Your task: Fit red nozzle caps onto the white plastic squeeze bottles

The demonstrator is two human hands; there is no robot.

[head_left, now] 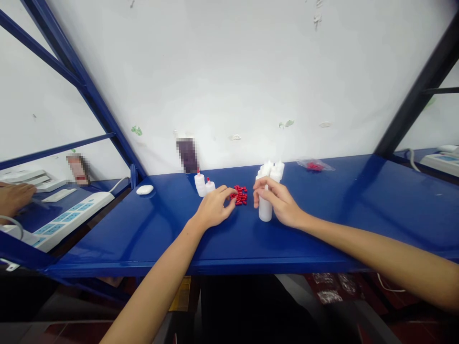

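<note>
My left hand (216,206) reaches over the left edge of a loose pile of small red caps (242,197), its thumb and forefinger apart. No cap shows clearly between its fingers. A white plastic squeeze bottle (265,211) stands upright on the blue table, and my right hand (278,199) is curled around its upper part. The fingers partly hide that bottle's top. Behind my right hand is a cluster of white bottles (278,169). Close behind my left hand stand white bottles with red tips (200,184).
A clear bag with red caps (314,166) lies at the back right. A white rounded case (145,189) sits at the left, and a blurred dark phone-like object (188,155) leans on the wall. Blue frame posts (96,110) flank the table (172,234). Another person's hand (14,198) is at far left.
</note>
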